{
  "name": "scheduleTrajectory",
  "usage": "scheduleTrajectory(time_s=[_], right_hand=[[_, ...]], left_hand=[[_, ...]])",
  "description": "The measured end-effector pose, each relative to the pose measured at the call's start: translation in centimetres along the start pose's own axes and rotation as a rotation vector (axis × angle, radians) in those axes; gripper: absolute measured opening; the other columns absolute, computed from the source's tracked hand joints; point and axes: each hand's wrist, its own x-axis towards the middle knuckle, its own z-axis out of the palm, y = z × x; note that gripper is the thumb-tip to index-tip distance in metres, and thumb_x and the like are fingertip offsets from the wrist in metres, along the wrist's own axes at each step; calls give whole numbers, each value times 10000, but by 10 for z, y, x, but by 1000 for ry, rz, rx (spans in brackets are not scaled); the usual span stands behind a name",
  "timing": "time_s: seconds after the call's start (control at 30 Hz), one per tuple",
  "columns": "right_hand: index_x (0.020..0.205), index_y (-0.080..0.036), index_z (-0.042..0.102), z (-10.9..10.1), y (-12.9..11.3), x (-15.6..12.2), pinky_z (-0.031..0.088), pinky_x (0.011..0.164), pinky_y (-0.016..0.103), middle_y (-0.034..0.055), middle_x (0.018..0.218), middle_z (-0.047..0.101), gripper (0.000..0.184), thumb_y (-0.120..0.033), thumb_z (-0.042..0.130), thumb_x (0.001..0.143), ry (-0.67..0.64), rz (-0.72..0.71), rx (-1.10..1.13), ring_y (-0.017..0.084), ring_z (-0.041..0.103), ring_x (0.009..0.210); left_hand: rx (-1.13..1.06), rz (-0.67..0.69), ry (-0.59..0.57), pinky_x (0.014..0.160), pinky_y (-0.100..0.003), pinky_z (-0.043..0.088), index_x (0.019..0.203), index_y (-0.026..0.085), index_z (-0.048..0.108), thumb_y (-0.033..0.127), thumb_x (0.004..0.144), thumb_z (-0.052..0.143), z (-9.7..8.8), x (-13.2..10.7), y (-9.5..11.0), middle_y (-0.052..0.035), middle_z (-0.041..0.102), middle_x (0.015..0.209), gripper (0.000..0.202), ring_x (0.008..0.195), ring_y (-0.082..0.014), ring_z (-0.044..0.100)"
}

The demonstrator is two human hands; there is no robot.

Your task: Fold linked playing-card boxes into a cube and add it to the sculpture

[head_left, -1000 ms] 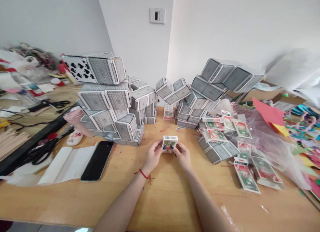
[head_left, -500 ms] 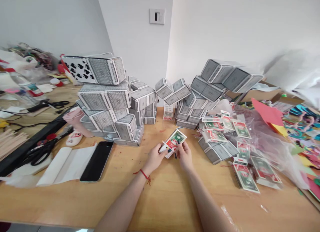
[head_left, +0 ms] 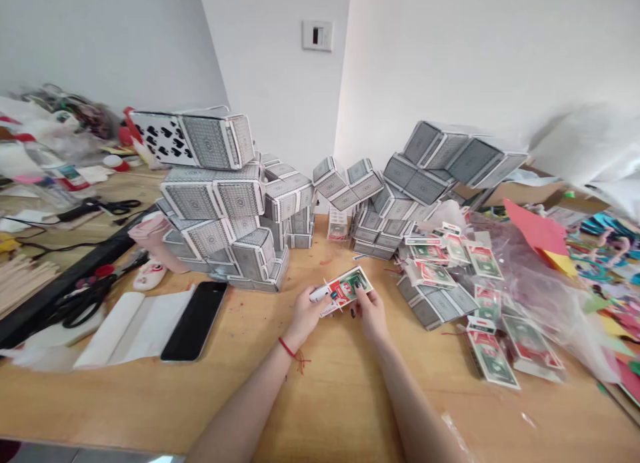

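Observation:
A green, red and white playing-card box (head_left: 345, 288) is held between my two hands above the table, its flaps sticking out at the left end. My left hand (head_left: 306, 314) grips that left end, thumb on top. My right hand (head_left: 371, 312) pinches the right end, with the thumb over the green panel and the fingers beneath. Whether cards are inside is hidden. Ahead, blocks covered in grey-backed playing cards form a left stack (head_left: 215, 196) and a right stack (head_left: 420, 176). A joined card block (head_left: 437, 302) lies on the table right of my hands.
Several card boxes (head_left: 493, 356) lie at the right beside clear plastic wrap (head_left: 540, 283) and coloured paper (head_left: 537, 233). On the left are a black phone (head_left: 194, 322), white paper (head_left: 135, 326), black scissors (head_left: 83, 303) and a pink cloth (head_left: 153, 233). A wall stands behind the stacks.
The card box has turned flatter, its right end dropping slightly. Both hands keep hold of it, and the left hand has shifted a little along with it.

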Motion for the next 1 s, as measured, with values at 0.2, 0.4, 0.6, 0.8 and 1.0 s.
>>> scheduleTrajectory(time_s=[0.2,0.4,0.6,0.8,1.0], right_hand=[[673,-186,542,-9,-4,9,332,379,213,-81,456,509,363,-464,753,570,118,39,181,66,409,356],[657,-194,525,-19,-13,15,351,388,216,-89,441,493,325,-428,742,595,126,46,284,76,431,366],[738,-168,576,-23,-14,18,370,384,200,-65,532,590,310,-376,755,594,167,65,400,74,476,398],[765,-168,600,-26,-15,19,413,385,172,-58,584,640,226,-305,738,649,174,131,572,63,517,415],[797,-171,616,-24,-16,16,485,428,172,-34,631,688,133,-258,683,722,119,192,613,77,580,445]], left_hand=[[28,-31,-27,472,-237,514,853,145,549,318,629,716,-4,-1,8,-34,660,792,328,616,-142,626],[-13,-44,-64,465,-222,503,847,160,508,320,593,732,-11,-1,15,-39,665,844,375,665,-152,628],[-101,-36,-68,449,-198,465,886,156,510,257,589,718,-19,4,18,-35,667,822,377,648,-148,625],[-271,-87,-53,451,-183,436,1013,188,543,210,600,678,-29,7,23,-43,659,951,435,688,-143,632],[-276,-144,-36,416,-163,386,950,204,527,191,608,696,-27,6,21,-20,666,885,382,636,-128,629]])
